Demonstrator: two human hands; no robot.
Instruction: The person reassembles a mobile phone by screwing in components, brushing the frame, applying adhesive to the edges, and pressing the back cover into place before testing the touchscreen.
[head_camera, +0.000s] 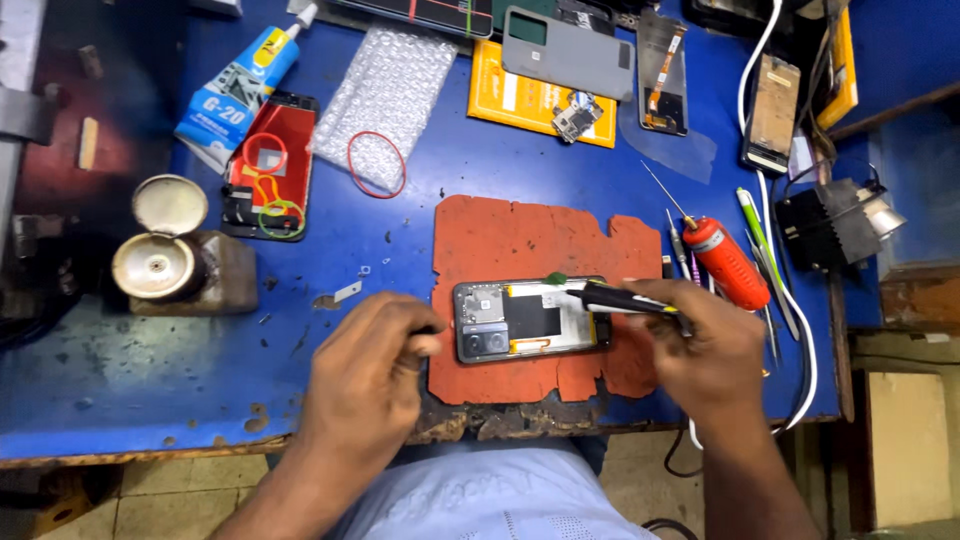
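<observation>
My left hand (370, 350) pins the opened phone (530, 320) on the orange mat (520, 240), fingers pressed against its end to steady it, while my right hand (700, 345) grips a black-and-yellow screwdriver (615, 298) over it.

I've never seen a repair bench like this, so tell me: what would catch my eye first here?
Likely the opened phone with its back off, lying on an orange-red mat in the middle of the blue table. The left hand steadies its left end while the right hand holds a black and yellow tool over it. A red screwdriver lies just right of the mat.
</observation>
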